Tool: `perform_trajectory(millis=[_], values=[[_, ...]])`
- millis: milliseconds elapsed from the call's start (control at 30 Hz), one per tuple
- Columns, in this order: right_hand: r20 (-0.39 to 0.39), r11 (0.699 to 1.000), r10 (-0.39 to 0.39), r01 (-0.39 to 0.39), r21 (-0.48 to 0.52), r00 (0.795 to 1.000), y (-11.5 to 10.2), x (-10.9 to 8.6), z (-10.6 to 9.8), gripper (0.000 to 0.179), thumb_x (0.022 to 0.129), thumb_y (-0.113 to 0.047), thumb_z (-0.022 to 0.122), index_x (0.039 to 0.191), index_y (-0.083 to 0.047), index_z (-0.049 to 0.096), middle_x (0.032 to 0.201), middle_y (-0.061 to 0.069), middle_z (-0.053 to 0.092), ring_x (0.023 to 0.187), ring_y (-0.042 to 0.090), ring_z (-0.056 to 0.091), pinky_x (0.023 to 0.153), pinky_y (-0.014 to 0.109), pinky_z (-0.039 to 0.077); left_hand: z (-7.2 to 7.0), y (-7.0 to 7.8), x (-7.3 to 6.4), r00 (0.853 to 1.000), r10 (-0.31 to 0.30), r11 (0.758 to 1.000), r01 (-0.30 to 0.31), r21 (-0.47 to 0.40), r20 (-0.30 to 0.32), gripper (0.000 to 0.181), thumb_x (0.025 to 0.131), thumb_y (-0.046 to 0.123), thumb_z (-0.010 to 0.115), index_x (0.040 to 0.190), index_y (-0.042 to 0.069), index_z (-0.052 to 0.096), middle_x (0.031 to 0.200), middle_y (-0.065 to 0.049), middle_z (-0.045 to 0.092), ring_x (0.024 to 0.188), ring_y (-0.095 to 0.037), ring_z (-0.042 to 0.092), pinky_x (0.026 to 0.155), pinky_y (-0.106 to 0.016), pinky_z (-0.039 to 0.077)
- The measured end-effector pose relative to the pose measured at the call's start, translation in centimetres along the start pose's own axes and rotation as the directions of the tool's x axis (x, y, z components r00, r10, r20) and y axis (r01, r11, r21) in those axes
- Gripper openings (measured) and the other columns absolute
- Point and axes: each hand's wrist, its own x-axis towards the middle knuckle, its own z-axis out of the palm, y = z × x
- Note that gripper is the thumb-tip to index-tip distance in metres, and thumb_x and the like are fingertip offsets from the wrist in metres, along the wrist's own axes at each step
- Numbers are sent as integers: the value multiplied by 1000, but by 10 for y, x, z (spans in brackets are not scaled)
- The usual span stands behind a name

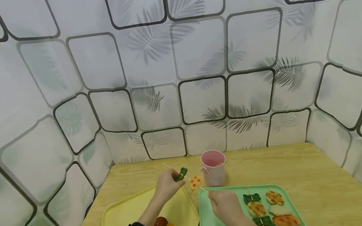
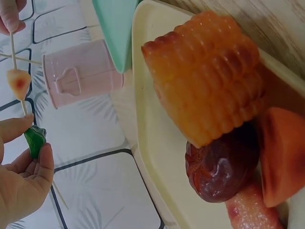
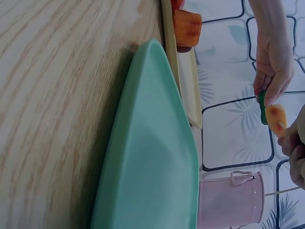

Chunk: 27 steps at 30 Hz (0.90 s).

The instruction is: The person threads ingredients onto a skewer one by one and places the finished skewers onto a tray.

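Observation:
Above the gap between the two trays, a thin wooden skewer (image 1: 203, 189) is held aslant. My left hand (image 1: 168, 184) pinches a dark green, folded leaf-like piece (image 2: 35, 141) that sits on the skewer, whose tip sticks out beyond it. Farther down the stick is a small yellow piece with brown spots (image 1: 195, 182). The lower end of the skewer is gripped by my right hand (image 1: 226, 207), over the green tray (image 1: 207, 225). Finished-looking skewers with green leaf pieces (image 1: 251, 198) and browned round slices (image 1: 275, 198) lie on that tray.
Behind the hands stands a pink bucket (image 1: 214, 169) with sticks inside. The yellow tray (image 1: 125, 213) on the left holds a corn chunk (image 2: 205, 76), a dark red round piece (image 2: 221, 164) and orange pieces (image 2: 283, 155). Patterned cloth walls (image 1: 154, 104) surround the wooden table (image 1: 318, 172).

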Motion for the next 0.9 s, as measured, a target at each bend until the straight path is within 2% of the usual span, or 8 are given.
perform_trajectory(millis=[100,233,367,467,533,633,767,900], values=[[-12,1000,-1,1,-19,1000,-1,2,0,19,67,-4,77,59,-11,61,50,-4,53,42,7,46,39,22,37,0,-3,0,1000,-2,1000,2,-12,-5,22,74,10,75,86,-2,61,74,-6,60,62,-14,55,54,-27,47],[42,992,80,-84,94,996,-3,6,-2,18,72,-5,74,59,-12,63,49,-6,53,41,0,40,42,18,36,0,-5,1,1000,-7,1000,6,-7,-29,22,74,10,74,87,-2,61,76,-6,61,64,-14,56,55,-27,48],[175,932,208,-250,264,962,-5,9,-5,15,80,-7,68,66,-11,69,49,-8,51,43,-3,35,43,18,34,2,-2,2,998,47,999,-47,13,-37,20,73,9,75,86,0,62,76,-6,62,64,-13,56,56,-27,47],[210,910,257,-309,276,943,-7,11,-5,19,82,-9,67,63,-14,67,47,-12,43,43,-3,31,44,20,31,3,3,3,996,87,996,-87,12,-31,20,72,9,75,84,0,62,76,-6,62,64,-13,56,55,-25,47],[182,925,249,-289,245,951,-8,11,-5,23,80,-8,69,60,-16,63,46,-13,41,43,-2,30,44,21,31,3,5,4,995,94,995,-94,14,-29,20,72,9,76,83,0,62,75,-6,62,63,-12,56,54,-25,47],[108,962,195,-212,173,975,-9,11,-4,30,76,-6,71,54,-18,56,45,-15,37,43,-1,29,43,21,31,2,5,3,996,80,997,-80,22,-28,21,71,11,77,82,1,63,74,-5,62,63,-12,56,55,-25,47],[71,983,139,-146,113,988,-11,10,-2,43,73,-6,73,49,-19,40,45,-15,28,43,0,24,42,19,24,1,2,1,997,78,996,-78,33,-11,21,72,13,78,82,1,64,74,-5,63,63,-11,55,56,-25,46],[107,978,167,-179,110,980,-13,9,-3,28,76,-8,72,54,-16,55,46,-14,38,43,0,31,43,20,29,-1,0,-1,996,85,996,-84,42,-9,22,72,15,78,84,1,65,76,-5,64,64,-12,56,56,-26,47]])
